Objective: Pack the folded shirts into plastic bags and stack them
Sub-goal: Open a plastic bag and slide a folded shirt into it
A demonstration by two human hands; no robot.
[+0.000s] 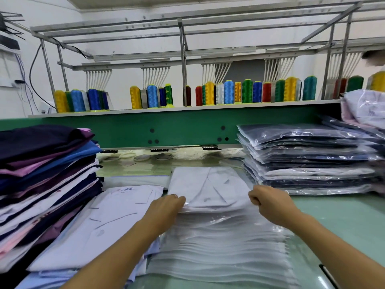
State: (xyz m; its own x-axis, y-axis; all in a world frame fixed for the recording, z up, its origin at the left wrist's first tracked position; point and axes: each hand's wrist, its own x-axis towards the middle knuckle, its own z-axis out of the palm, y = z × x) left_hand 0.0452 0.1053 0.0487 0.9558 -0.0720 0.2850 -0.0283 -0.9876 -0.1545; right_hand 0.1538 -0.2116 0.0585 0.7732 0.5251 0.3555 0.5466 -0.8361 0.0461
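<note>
Head view: packing mid-run, well short of finished.
With left hand [166, 207], grips near edge of white shirt [208, 186]; with curled right hand [268, 202], pinches top of empty bags [218, 253] beneath it. At right, bagged stack [308, 159] done; at left, unbagged pile [45, 174] pending.

Head-worn view, forward and down (close).

The person's two forearms [129, 243] were bare along all their visible length, wrists included. The left grip [166, 207] bore what looked like a thin pale ring [175, 196] on one finger; the right grip [268, 202] showed bare knuckles.
</note>
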